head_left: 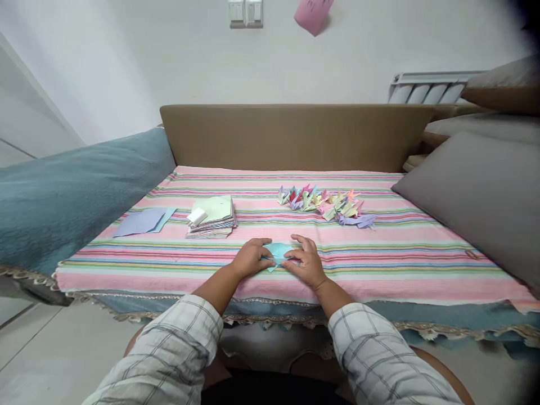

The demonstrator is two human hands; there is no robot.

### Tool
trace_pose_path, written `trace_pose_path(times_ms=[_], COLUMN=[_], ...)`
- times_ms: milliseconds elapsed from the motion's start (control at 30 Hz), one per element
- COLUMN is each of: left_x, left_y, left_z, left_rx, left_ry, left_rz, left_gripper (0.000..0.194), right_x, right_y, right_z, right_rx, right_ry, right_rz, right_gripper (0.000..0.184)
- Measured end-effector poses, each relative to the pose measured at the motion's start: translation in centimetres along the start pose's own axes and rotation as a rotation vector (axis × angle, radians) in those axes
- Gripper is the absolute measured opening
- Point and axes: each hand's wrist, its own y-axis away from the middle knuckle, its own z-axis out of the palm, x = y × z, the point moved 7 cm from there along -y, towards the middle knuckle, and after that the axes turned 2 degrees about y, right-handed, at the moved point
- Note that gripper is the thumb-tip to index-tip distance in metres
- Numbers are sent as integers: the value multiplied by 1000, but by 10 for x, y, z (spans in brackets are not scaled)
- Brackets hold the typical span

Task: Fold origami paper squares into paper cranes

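Note:
A light blue sheet of folded paper lies on the striped cloth in front of me, with creases and a small point sticking out toward me. My left hand grips its left edge between thumb and fingers. On the opposite side, my right hand has thumb and fingers closed on the right edge, with the index finger raised a little above it. Parts of the paper's sides are hidden under my fingertips.
Several folded paper cranes in mixed colours sit beyond my right hand. A stack of paper sheets with a small white block on top stands left of centre. Loose purple paper lies farther left. A grey cushion bounds the right side.

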Motion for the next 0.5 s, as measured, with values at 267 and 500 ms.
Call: trace_pose_path(times_ms=[267,500], left_x=[-13,-17], left_y=[0,-1], left_z=[-3,-5], left_rx=[79,161], left_ry=[222,248], left_rz=[-54,-106], left_gripper=[21,18], right_x=[-1,-3], right_y=[0,-2], right_z=[2,4], right_rx=[-2,-33], right_ry=[26,25], right_rz=[-21,-14], right_gripper=[20,18])
